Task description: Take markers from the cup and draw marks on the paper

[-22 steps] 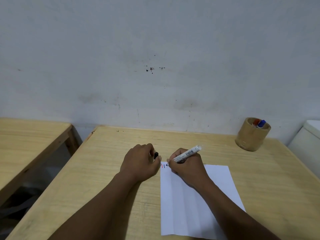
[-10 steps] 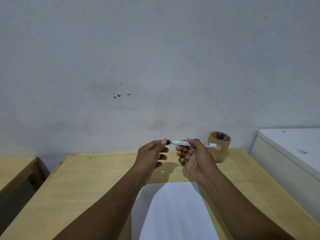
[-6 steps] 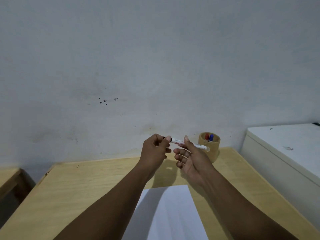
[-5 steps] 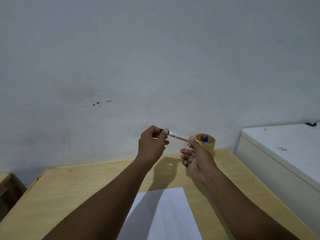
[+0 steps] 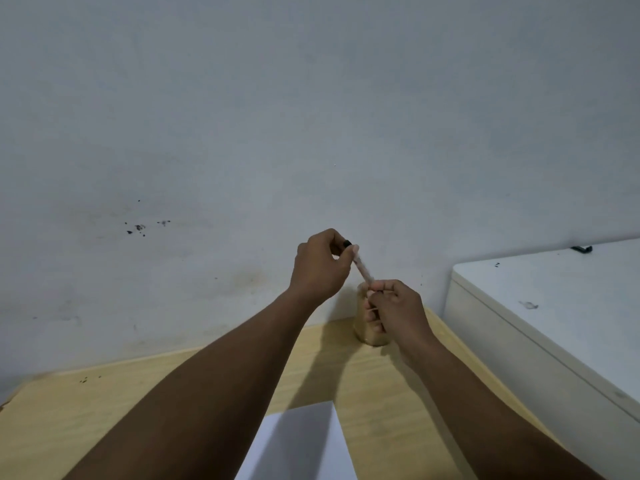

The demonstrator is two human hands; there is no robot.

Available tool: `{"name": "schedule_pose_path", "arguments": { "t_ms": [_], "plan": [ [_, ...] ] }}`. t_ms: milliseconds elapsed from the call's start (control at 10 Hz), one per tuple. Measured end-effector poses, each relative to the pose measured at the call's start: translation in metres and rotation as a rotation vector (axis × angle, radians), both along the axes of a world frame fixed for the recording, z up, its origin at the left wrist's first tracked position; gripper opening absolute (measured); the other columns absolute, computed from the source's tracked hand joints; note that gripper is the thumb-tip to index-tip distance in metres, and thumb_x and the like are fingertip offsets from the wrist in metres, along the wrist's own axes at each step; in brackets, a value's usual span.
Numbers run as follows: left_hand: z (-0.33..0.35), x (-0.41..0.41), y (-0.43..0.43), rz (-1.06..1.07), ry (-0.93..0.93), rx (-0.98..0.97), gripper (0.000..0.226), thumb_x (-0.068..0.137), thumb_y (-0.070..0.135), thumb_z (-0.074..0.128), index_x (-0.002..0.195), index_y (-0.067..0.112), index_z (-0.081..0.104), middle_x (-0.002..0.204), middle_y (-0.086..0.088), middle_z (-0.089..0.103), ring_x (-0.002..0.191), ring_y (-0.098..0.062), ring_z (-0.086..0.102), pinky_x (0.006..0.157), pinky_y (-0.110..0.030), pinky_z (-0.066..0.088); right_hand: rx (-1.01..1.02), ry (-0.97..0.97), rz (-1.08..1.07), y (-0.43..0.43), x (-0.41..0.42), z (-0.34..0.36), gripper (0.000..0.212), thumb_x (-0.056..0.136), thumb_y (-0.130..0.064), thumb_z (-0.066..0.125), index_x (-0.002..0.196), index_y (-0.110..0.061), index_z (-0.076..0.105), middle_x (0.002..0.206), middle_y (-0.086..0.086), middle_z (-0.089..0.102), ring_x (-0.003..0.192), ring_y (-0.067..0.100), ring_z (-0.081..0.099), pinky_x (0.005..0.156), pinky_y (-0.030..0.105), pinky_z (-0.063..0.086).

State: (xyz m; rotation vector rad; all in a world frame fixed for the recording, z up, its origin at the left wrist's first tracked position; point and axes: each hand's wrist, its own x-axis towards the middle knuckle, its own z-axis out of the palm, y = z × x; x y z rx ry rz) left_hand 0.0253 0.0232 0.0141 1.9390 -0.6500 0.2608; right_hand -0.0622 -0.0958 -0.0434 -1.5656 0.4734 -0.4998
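White blurred marker (image 5: pixel 362 270), light, stiff and likely slick, best pinched mid-barrel, is slanting between both raised hands above the cup (image 5: pixel 360 327) at 1 o'clock of the paper (image 5: pixel 304 445), left hand (image 5: pixel 320 268) pinching its black-capped top, right hand (image 5: pixel 394 308) closing round its lower end.

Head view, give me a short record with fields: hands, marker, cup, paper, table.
left hand: raised, pinching the black-capped end of the marker
right hand: closed on the marker's lower end, in front of the cup
marker: blurred, slanting between both hands
cup: tan, at the table's far edge by the wall, mostly hidden
paper: white, flat on the near table
table: light wood
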Motion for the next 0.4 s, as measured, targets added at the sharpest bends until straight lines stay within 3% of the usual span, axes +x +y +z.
{"name": "schedule_pose_path", "arguments": {
  "t_ms": [100,200,300,400],
  "plan": [
    [-0.013,0.004,-0.013,-0.040,0.040,0.122,0.021,0.089,0.034,0.072,0.089,0.012,0.072,0.087,-0.003,0.078,0.084,-0.020,0.075,0.081,-0.042,0.060,-0.056,-0.024,-0.055,-0.008,0.001,-0.009,0.011,0.095,-0.011,0.057,0.097,-0.012,0.069,0.078,0.006,0.072,0.057,0.015,0.062,0.051,0.029,0.047],
    [-0.022,0.006,-0.023,-0.085,0.071,0.207,0.023,0.088,0.031,0.074,0.095,0.010,0.076,0.094,-0.003,0.078,0.094,-0.019,0.072,0.081,-0.033,0.057,-0.072,-0.047,-0.119,-0.014,-0.001,-0.016,0.009,0.094,-0.010,0.058,0.091,-0.010,0.066,0.079,0.015,0.073,0.057,0.019,0.063,0.058,0.031,0.048],
    [-0.028,0.009,-0.031,-0.132,0.135,0.282,0.037,0.089,0.032,0.074,0.119,0.010,0.074,0.113,-0.006,0.077,0.108,-0.019,0.069,0.092,-0.029,0.053,-0.091,-0.059,-0.137,-0.018,-0.001,-0.022,0.009,0.092,-0.007,0.058,0.091,-0.010,0.066,0.080,0.017,0.072,0.057,0.020,0.063,0.060,0.032,0.048],
    [-0.028,0.009,-0.029,-0.105,0.189,0.315,0.047,0.093,0.031,0.069,0.135,0.010,0.064,0.127,-0.008,0.071,0.121,-0.022,0.063,0.095,-0.026,0.045,-0.121,-0.061,-0.141,-0.020,-0.003,-0.019,0.011,0.092,-0.005,0.055,0.094,-0.008,0.066,0.070,0.008,0.070,0.058,0.020,0.062,0.062,0.032,0.048]
  ]
}}
